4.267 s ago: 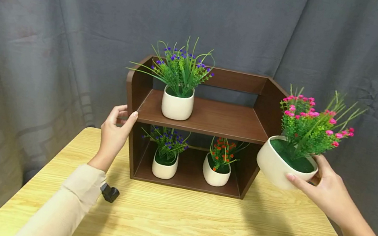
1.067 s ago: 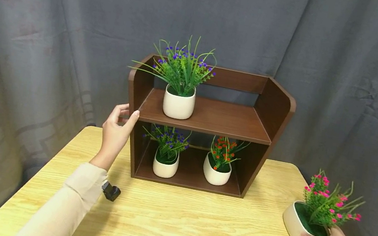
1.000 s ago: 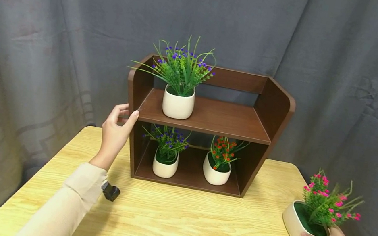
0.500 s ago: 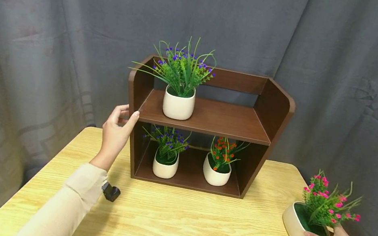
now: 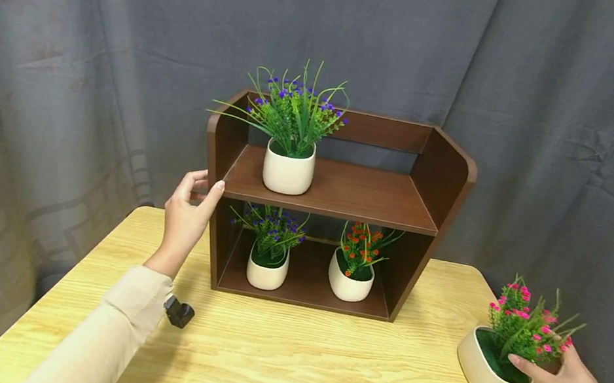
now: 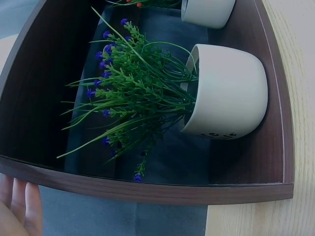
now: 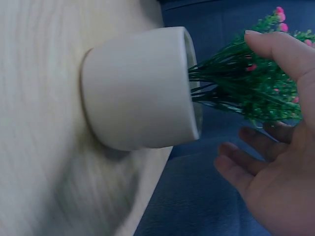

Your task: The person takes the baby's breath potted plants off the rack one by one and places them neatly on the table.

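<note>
One white pot point(image 5: 488, 375), pink flowers point(image 5: 523, 314).

Shelf point(image 5: 355, 189) on table point(image 5: 282, 360), potted plant point(image 5: 508, 341) right

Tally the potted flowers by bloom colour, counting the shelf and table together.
Rounded white pots with purple flowers: 2
Rounded white pot with orange-red flowers: 1
Rounded white pot with pink flowers: 1
Total: 4
</note>
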`<state>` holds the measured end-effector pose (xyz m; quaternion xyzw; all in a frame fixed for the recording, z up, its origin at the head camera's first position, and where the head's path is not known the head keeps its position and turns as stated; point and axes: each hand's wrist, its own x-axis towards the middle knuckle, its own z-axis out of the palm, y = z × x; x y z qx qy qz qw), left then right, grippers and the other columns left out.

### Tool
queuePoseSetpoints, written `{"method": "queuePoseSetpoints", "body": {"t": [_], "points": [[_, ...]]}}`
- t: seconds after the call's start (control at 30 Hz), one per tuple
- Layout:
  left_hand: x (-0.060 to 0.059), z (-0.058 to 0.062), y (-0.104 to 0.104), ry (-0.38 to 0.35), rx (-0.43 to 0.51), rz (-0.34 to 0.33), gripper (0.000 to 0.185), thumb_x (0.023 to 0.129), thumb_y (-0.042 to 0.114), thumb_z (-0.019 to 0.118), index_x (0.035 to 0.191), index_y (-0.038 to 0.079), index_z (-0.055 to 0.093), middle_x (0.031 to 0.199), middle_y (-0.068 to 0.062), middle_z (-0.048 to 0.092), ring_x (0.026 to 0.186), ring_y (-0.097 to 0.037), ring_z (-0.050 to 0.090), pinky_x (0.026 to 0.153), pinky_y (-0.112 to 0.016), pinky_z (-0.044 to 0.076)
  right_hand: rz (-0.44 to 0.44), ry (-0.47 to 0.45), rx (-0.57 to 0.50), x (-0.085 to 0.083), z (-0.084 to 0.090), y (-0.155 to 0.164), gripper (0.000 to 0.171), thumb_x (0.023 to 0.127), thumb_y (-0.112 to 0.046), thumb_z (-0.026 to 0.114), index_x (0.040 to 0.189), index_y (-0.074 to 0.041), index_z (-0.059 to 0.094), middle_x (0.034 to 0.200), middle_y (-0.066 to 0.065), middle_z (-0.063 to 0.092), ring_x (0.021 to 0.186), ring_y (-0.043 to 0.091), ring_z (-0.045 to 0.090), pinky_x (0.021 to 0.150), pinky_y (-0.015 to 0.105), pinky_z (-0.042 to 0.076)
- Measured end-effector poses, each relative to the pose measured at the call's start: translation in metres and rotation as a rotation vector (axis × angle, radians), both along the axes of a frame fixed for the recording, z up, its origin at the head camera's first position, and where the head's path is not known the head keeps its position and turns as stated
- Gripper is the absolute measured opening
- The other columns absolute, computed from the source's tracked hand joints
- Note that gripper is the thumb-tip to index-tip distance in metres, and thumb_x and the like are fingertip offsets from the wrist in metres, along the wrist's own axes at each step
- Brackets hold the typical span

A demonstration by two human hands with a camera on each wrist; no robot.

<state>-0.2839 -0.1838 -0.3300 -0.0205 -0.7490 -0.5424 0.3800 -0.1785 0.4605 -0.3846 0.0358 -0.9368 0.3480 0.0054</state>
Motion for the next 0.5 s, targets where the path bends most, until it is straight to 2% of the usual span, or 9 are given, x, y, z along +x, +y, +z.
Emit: {"method": "queuePoseSetpoints", "body": {"t": [0.07,0.13,0.17,0.2,0.27,0.3,0.37,0.43,0.5], "points": [[0.0,0.0,0.0,-0.004,-0.002,0.001,0.039,0.093,0.042,0.071,0.122,0.016,0.067,0.109,-0.005,0.068,0.086,-0.019,0.058,0.064,-0.024,0.045,-0.022,-0.033,-0.005,0.0,0.006,0.0,0.097,0.102,-0.036,0.06,0.157,-0.004,-0.013,0.153,0.043,0.01,0.132,0.066,0.017,0.106,0.046,0.037],[0.0,0.0,0.0,-0.008,-0.005,0.004,0.039,0.093,0.042,0.07,0.122,0.016,0.067,0.109,-0.004,0.068,0.085,-0.016,0.058,0.064,-0.023,0.045,-0.036,-0.038,0.028,-0.002,0.013,0.0,0.099,0.102,-0.038,0.059,0.154,0.007,-0.012,0.144,0.047,0.027,0.125,0.064,0.035,0.093,0.062,0.042],[0.0,0.0,0.0,-0.009,-0.006,0.006,0.039,0.093,0.042,0.07,0.122,0.016,0.067,0.109,-0.004,0.068,0.085,-0.015,0.058,0.065,-0.023,0.045,-0.039,-0.031,0.046,-0.003,0.015,0.0,0.099,0.102,-0.038,0.059,0.152,0.011,-0.012,0.138,0.049,0.031,0.117,0.061,0.044,0.084,0.063,0.046],[0.0,0.0,0.0,-0.009,-0.006,0.006,0.039,0.093,0.042,0.07,0.122,0.017,0.067,0.109,-0.004,0.068,0.085,-0.015,0.057,0.065,-0.023,0.045,-0.051,-0.017,0.067,-0.003,0.017,0.0,0.1,0.101,-0.038,0.06,0.151,0.012,-0.011,0.13,0.049,0.036,0.107,0.053,0.052,0.078,0.056,0.049],[0.0,0.0,0.0,-0.008,-0.008,0.006,0.039,0.093,0.042,0.07,0.123,0.017,0.067,0.109,-0.003,0.067,0.085,-0.014,0.057,0.064,-0.023,0.045,-0.05,0.03,0.076,-0.005,0.02,0.0,0.099,0.1,-0.034,0.063,0.152,0.013,-0.008,0.126,0.043,0.04,0.096,0.024,0.059,0.072,0.036,0.052],[0.0,0.0,0.0,-0.007,-0.009,0.006,0.039,0.094,0.042,0.07,0.123,0.017,0.067,0.109,-0.003,0.067,0.085,-0.014,0.057,0.064,-0.023,0.046,-0.049,0.067,0.086,-0.006,0.021,0.0,0.098,0.1,-0.032,0.064,0.152,0.013,-0.005,0.123,0.039,0.044,0.09,0.011,0.056,0.066,0.026,0.048],[0.0,0.0,0.0,-0.005,-0.007,0.003,0.039,0.094,0.042,0.07,0.123,0.016,0.066,0.11,-0.004,0.067,0.086,-0.016,0.058,0.064,-0.023,0.045,-0.053,0.118,0.081,-0.005,0.023,-0.002,0.096,0.099,-0.029,0.066,0.152,0.013,-0.003,0.125,0.032,0.039,0.088,-0.002,0.044,0.063,0.019,0.042],[0.0,-0.001,0.0,-0.003,-0.007,0.001,0.04,0.094,0.042,0.07,0.123,0.016,0.066,0.11,-0.004,0.067,0.087,-0.019,0.058,0.064,-0.022,0.045,-0.064,0.157,0.082,-0.005,0.026,-0.004,0.097,0.099,-0.029,0.066,0.152,0.013,-0.002,0.128,0.029,0.037,0.085,-0.009,0.036,0.061,0.016,0.037],[0.0,0.0,0.0,0.0,-0.007,0.0,0.04,0.094,0.041,0.07,0.124,0.015,0.066,0.11,-0.005,0.067,0.088,-0.022,0.059,0.064,-0.022,0.045,-0.075,0.196,0.093,-0.004,0.029,-0.007,0.095,0.099,-0.029,0.066,0.153,0.012,0.0,0.128,0.026,0.036,0.085,-0.003,0.035,0.06,0.018,0.037]]}}
